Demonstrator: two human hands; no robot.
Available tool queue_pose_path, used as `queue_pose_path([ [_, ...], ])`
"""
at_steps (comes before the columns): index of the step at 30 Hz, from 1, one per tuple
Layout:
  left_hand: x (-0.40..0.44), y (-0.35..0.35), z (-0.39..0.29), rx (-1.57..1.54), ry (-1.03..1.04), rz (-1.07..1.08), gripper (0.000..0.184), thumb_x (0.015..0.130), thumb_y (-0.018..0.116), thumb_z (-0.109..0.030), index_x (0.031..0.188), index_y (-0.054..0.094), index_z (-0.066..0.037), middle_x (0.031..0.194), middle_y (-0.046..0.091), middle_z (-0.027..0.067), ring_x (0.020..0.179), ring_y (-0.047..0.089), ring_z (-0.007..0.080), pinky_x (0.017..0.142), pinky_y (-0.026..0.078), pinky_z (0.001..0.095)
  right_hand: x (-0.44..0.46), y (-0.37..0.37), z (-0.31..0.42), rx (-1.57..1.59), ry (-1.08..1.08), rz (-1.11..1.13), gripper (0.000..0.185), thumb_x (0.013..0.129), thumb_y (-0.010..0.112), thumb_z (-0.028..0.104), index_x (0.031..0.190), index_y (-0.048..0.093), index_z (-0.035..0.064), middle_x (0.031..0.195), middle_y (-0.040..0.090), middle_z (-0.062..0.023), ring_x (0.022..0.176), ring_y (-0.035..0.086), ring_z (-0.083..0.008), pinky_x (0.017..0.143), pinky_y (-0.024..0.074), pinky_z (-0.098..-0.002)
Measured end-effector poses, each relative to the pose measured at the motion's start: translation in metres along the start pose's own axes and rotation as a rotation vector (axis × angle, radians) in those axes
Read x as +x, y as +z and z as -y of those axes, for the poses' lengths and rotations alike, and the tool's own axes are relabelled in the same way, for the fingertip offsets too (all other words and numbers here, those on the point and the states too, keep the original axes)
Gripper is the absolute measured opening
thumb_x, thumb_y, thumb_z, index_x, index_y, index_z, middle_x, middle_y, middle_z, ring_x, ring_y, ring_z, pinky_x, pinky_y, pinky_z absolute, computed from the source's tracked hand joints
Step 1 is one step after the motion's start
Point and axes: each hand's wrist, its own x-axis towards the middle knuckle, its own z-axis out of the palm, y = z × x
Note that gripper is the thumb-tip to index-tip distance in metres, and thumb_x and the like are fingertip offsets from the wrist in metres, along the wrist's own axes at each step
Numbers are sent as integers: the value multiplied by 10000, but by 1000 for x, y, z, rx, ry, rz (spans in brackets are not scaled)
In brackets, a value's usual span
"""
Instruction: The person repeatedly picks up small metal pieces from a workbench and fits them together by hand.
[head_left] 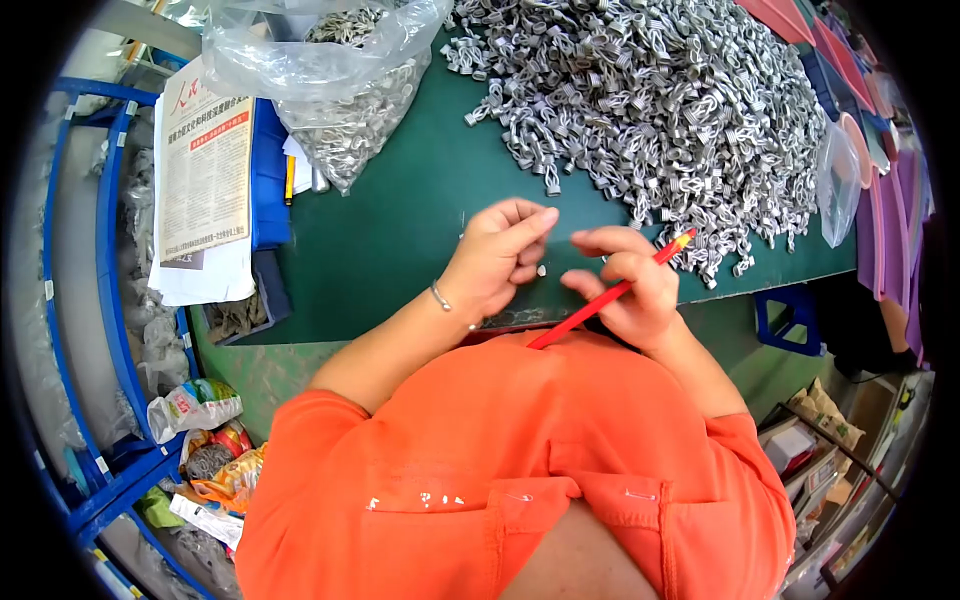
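Observation:
My left hand, with a metal bangle on its wrist, is held over the near part of the green table. Its fingers are curled and the thumb presses on the index finger; whatever they may pinch is hidden. A small pale speck shows beside its fingertips. My right hand, just to the right, is closed around a slim red pencil-like stick with a yellowish tip pointing up and right. The stick's lower end reaches my orange shirt. Beyond both hands lies a big heap of small grey looped metal pieces.
The green table carries a clear plastic bag of metal pieces at the back left. A newspaper lies by a blue bin. Blue shelving stands left; a blue stool is under the table's right side.

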Motion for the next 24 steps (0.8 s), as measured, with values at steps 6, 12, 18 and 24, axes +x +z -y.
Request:
queue_pose_path([
  [6,48,-9,-11,1463,926,-163,252,645,724,-111,820,566,-23,705,508,79,605,513,213,547,436,293,-4,-6,-8,-20,220,-153,222,706,638,-99,716,444,9,847,609,-159,676,609,-181,584,502,-249],
  [12,43,-10,-10,1540,1044,-124,190,698,688,-87,836,581,-9,751,554,78,643,551,212,571,445,306,-5,-10,-16,3,297,-160,174,749,598,-84,744,447,2,875,603,-147,694,602,-162,611,495,-249],
  [18,1,-3,-20,176,106,-7,159,864,551,-135,908,569,17,733,552,37,487,374,20,394,265,150,3,4,-15,255,588,-209,98,833,514,-31,864,430,8,942,583,-137,756,600,-137,609,484,-219],
  [24,-14,1,-18,218,150,-64,157,855,557,-110,942,564,20,730,558,41,492,380,27,392,274,151,10,8,-14,790,769,-162,131,830,522,-36,861,413,32,917,575,-149,696,597,-130,572,499,-217],
])
